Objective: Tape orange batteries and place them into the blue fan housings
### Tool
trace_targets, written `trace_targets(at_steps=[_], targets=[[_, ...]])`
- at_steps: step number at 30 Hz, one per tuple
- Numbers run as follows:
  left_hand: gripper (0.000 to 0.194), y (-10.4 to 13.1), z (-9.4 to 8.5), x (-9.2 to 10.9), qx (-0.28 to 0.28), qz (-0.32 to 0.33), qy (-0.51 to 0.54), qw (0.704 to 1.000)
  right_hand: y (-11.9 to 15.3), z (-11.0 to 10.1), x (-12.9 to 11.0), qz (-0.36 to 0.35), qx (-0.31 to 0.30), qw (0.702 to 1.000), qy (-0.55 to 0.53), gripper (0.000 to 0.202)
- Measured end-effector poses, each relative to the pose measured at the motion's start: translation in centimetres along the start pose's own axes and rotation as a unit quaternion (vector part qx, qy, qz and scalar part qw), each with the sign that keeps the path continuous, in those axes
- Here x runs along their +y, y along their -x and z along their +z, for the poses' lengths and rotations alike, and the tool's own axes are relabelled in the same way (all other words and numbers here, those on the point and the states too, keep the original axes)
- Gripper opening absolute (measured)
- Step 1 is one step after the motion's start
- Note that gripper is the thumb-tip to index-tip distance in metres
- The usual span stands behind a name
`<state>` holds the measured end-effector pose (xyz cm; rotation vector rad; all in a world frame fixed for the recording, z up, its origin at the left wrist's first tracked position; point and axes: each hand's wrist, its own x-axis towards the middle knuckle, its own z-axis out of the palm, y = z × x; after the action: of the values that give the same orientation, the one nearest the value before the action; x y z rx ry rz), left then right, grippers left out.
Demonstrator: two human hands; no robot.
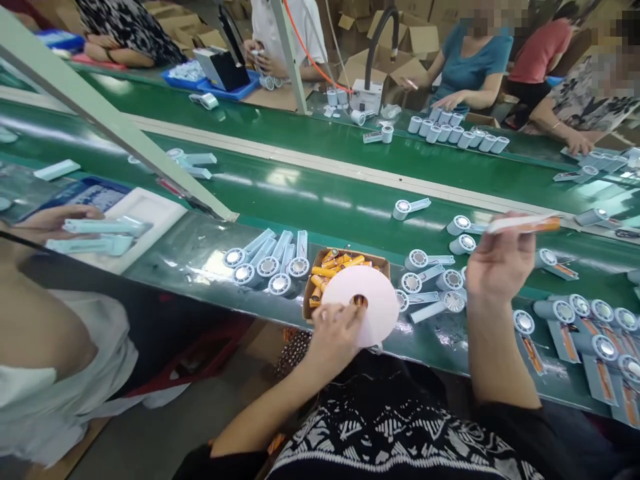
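L forearm (270, 403) angled inward, L hand (336, 335) low w/ fingers (327, 317) curled; R hand (500, 267) raised fwd, bent.

Your black cloth garment (395, 443) bears a white geometric pattern, your flat round disc (383, 293) is pinkish white, the boxed small cylinders (323, 272) orange, the round-headed plastic pieces (269, 267) pale blue-grey, the conveyor belt (300, 179) green.

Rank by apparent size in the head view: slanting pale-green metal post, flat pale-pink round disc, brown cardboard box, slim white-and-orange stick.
1. Metal post
2. Disc and cardboard box: unranked; the disc partly covers the box
3. Stick
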<state>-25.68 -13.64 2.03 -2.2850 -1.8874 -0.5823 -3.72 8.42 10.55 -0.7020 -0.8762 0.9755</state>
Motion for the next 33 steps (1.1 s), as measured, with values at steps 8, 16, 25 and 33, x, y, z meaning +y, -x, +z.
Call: trace_targets(at_steps=[8,16,25,33], targets=[[0.034,-3.5,-4.3,-3.4,0.022,0.010,0.193,0.981,12.4,-2.6,1.1,0.360,-0.345,0.859,0.119,0.047],[0.011,-6.7,-2.6,-0.2,0.153,0.058,0.190,0.968,13.5,-3.3,0.9,0.186,-0.440,0.838,0.265,0.023],[0.016,-7.4,-5.3,0.7,-0.052,0.052,0.218,0.973,12.9,-4.5,-0.1,-0.046,-0.438,0.750,0.493,0.031],[0.015,-14.7,-5.7,2.7,-0.113,0.381,0.118,0.910,10.5,-6.7,-2.3,0.149,-0.543,0.755,0.334,0.002]])
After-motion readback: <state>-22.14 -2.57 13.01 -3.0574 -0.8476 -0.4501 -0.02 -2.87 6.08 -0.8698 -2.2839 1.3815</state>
